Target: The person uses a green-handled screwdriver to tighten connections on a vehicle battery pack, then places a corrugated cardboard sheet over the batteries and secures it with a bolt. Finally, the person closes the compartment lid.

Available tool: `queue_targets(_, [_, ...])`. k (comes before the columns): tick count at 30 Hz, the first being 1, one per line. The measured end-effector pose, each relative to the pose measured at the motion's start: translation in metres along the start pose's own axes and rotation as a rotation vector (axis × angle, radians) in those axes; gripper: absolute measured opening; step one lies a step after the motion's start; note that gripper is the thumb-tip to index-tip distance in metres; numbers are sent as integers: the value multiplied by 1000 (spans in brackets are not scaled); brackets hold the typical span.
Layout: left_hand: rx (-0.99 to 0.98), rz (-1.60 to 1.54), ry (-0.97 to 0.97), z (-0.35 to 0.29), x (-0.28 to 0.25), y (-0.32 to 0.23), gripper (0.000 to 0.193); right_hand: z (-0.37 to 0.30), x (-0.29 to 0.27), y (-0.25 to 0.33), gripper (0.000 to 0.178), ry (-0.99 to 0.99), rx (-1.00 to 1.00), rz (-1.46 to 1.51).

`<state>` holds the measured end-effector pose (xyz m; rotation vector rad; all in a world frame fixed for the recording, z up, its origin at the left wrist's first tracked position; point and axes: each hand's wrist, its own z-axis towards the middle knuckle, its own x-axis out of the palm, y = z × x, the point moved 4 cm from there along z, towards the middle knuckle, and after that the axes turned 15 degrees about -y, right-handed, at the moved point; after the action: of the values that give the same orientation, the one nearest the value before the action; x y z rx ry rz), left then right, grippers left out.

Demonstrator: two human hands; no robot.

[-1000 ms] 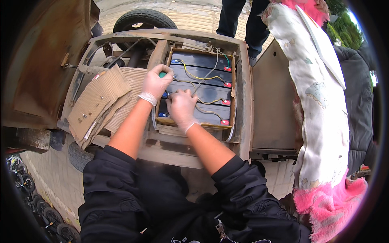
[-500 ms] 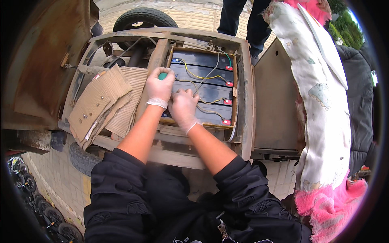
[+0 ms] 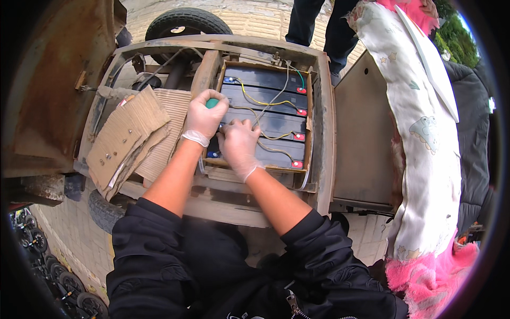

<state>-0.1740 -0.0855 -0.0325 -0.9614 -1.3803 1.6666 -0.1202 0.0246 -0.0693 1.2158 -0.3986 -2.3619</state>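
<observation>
Setting: outdoors, over pale paving (image 3: 260, 25), with a black tyre (image 3: 188, 24) at the far left of a worn, dusty metal frame (image 3: 234, 207). A bystander's dark trousers (image 3: 304, 24) show beyond the frame; a white padded cloth (image 3: 425, 175) with pink edging runs down the right side.

Within the frame, an open battery box (image 3: 309, 127) contains four dark batteries (image 3: 279, 126) laid in rows. Red terminals (image 3: 302, 112) line their right ends; a blue terminal (image 3: 230, 80) is visible at the far left corner. Yellow wire (image 3: 265, 101) and grey wire (image 3: 277, 94) cross the tops.

Left grip (image 3: 205, 116), in a clear glove: closed around a green rounded object (image 3: 212, 103), of which only the upper part shows between thumb and fingers. It stands over the left edge of the box, beside the end of the second battery from the far side; the object's lower end is hidden.

Right grip (image 3: 239, 142), likewise gloved: fingers bent and bunched over the left portion of the two nearer batteries, just beside the left grip. Whether it pinches anything cannot be determined.

Left of the box, stacked cardboard (image 3: 121, 139) carries several small metal pieces (image 3: 108, 155).
</observation>
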Motion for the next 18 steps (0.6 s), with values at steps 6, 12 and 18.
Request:
queue_targets(6, [-1, 5, 93, 6, -1, 4, 13, 0, 1, 0, 10, 5, 9, -4])
queue_targets(12, [-2, 28, 146, 9, -1, 6, 16, -2, 3, 0, 10, 4, 6, -16])
queue_targets(18, [28, 55, 83, 8, 3, -1, 13, 8, -25, 8, 15, 30, 34, 19])
